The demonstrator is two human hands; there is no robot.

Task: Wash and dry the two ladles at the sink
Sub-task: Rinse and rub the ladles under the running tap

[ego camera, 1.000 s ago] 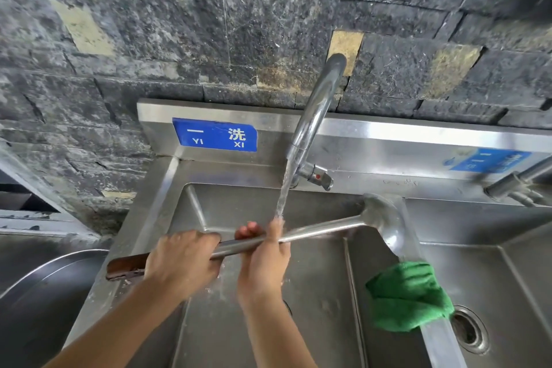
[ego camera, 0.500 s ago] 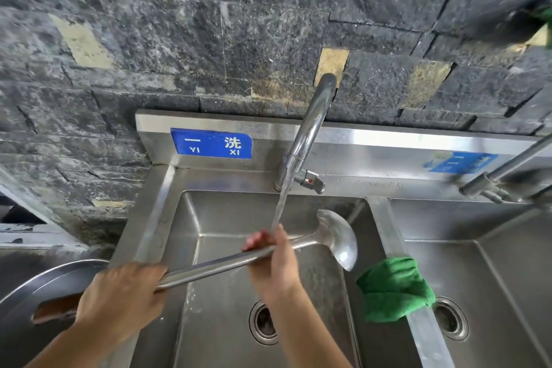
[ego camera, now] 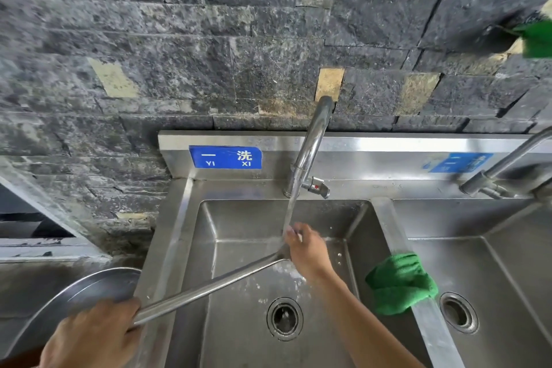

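Note:
A long steel ladle (ego camera: 209,287) slants across the left sink basin (ego camera: 239,248), handle end at lower left. My left hand (ego camera: 92,334) grips the handle near its end, over the sink's left rim. My right hand (ego camera: 307,251) is wrapped around the bowl end of the ladle under the running stream from the tap (ego camera: 310,146), and it hides the bowl. Water splashes around that hand. A second ladle is not in view.
A green cloth (ego camera: 400,284) lies on the divider between the two basins. The right basin (ego camera: 493,278) has its own drain and a second tap (ego camera: 504,167). A round steel pan (ego camera: 74,296) sits at the left. A dark stone wall rises behind.
The ladle has been drawn back to the lower left. My right hand has slid along the shaft to the bowl end, which now sits under the stream and is covered by the hand.

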